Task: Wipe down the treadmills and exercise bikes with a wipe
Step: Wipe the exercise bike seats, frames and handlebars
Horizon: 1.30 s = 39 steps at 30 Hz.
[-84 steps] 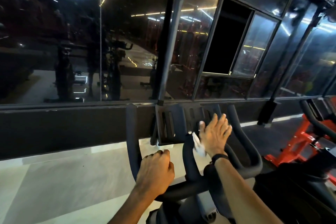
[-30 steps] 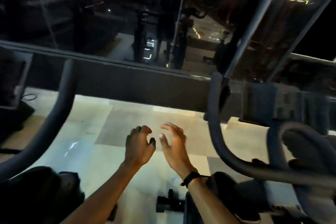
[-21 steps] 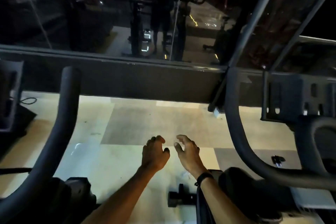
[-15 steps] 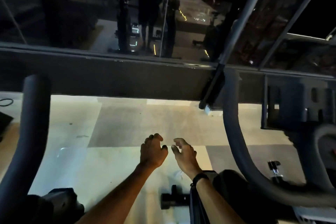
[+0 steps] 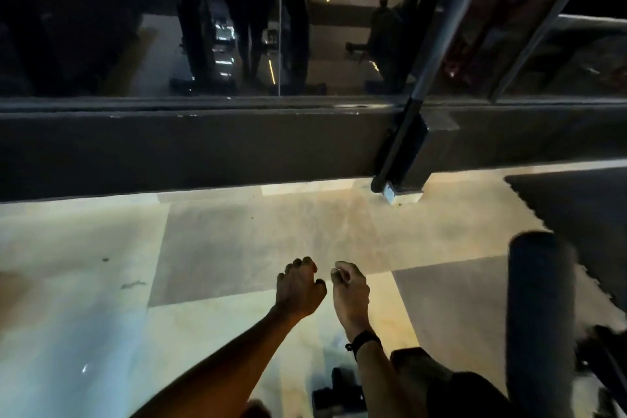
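Observation:
My left hand (image 5: 300,288) and my right hand (image 5: 351,292) are stretched out side by side over the pale floor, a small gap between them. The fingers of both are curled in, and no wipe shows in either. A black band sits on my right wrist. A thick dark handlebar tube of an exercise bike (image 5: 539,316) rises blurred at the right, well apart from my right hand. A dark bike part (image 5: 336,390) lies low between my forearms.
A dark low wall (image 5: 203,146) under a glass window runs across ahead, with a black post base (image 5: 400,159) standing on the floor. A dark floor mat (image 5: 576,207) covers the right corner. Pale floor tiles (image 5: 84,299) spread to the left.
The view has swung left and down, away from the bike I was wiping; its handlebars slid off to the right. My right hand's fingers have curled in further. The white wipe is no longer seen.

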### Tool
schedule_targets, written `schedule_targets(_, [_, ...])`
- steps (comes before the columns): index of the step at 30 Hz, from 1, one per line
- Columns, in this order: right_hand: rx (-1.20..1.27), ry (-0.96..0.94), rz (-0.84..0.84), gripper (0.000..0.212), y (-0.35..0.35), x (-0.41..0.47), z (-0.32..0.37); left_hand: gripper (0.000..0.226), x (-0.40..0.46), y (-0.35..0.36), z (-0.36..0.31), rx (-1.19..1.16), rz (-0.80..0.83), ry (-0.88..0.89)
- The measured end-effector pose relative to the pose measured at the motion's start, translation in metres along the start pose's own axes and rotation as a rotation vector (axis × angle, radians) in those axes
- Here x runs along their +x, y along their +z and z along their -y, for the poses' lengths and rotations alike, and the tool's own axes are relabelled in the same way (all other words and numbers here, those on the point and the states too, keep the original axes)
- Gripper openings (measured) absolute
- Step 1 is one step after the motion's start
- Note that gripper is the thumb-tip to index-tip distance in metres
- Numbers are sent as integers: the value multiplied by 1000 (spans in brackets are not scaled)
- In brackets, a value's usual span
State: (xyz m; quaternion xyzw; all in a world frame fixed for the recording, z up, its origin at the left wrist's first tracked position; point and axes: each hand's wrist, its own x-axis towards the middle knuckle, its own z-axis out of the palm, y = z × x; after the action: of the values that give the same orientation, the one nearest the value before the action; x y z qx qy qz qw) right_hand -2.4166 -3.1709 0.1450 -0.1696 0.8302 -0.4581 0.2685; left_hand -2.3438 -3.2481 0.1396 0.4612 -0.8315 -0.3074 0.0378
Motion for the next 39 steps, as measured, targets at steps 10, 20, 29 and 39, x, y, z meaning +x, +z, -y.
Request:
schedule_targets(10, [-97, 319, -182, 18, 13, 110, -57, 29, 120, 52, 14, -19, 397, 102])
schedule_targets(20, [-244, 576, 78, 34, 79, 182, -160, 45, 241, 157, 100, 175, 698, 212])
schedule_targets(29, [-190, 810, 218, 49, 150, 274, -394, 62, 293, 371, 165, 335, 905, 294])
schedule_targets(39, [-332, 805, 394, 63, 195, 343, -593, 66, 304, 530, 237, 469, 1100, 327])
